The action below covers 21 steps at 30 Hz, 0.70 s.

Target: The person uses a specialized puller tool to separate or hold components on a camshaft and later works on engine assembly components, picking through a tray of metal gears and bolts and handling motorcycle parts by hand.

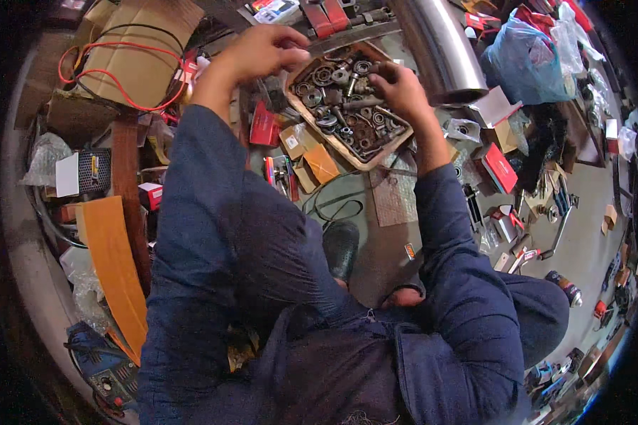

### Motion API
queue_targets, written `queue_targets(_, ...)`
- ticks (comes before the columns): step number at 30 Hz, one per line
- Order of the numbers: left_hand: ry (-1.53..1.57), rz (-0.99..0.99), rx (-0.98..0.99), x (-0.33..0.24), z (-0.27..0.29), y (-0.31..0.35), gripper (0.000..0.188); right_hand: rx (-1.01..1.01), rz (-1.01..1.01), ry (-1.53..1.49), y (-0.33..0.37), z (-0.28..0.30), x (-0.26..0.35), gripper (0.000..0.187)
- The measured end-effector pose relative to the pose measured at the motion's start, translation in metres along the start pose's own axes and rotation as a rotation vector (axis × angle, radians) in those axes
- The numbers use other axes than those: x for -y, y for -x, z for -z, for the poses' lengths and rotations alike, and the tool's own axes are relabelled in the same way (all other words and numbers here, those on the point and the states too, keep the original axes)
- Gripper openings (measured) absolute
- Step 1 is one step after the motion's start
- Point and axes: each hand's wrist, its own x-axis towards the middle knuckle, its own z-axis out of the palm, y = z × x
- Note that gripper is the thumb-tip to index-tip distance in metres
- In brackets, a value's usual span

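A worn, light-coloured tray (309, 122) lies in front of me, full of greasy metal parts: bearings (323, 75), gears, bolts and rings. My left hand (269, 53) hovers beside the tray's far left corner, its fingers bent and a gap showing between thumb and forefinger. Nothing shows in it. Over the tray's right side hangs my right hand (402, 91), thumb and fingers loosely bent and apart, with no part visible between them. Its palm is turned away from view.
A large shiny metal cylinder (443, 46) lies beyond my right hand. Small boxes, including a red box (500, 168) and an orange one (321, 164), surround the tray. A blue plastic bag (521, 60) sits far right; a cardboard box (138, 57) with red cable stands far left. A spray can (563, 287) lies by my right knee.
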Motion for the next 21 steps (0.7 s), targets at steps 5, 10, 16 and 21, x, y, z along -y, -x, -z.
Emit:
queue_targets(5,0.043,0.000,0.052,-0.032,-0.029,-0.007,0.037,0.106,-0.041,-0.833,-0.006,-0.017,0.037,0.026)
queue_targets(10,0.169,0.065,-0.033,-0.030,-0.022,0.000,0.029,0.065,-0.044,-1.139,-0.010,-0.046,0.070,0.032)
queue_targets(16,0.786,0.154,-0.339,0.006,-0.009,-0.022,0.028,0.118,0.082,-0.282,0.016,-0.145,0.046,0.039)
queue_targets(21,1.273,0.155,-0.456,0.016,-0.011,-0.034,0.013,0.132,0.509,0.306,0.069,-0.125,0.021,0.034)
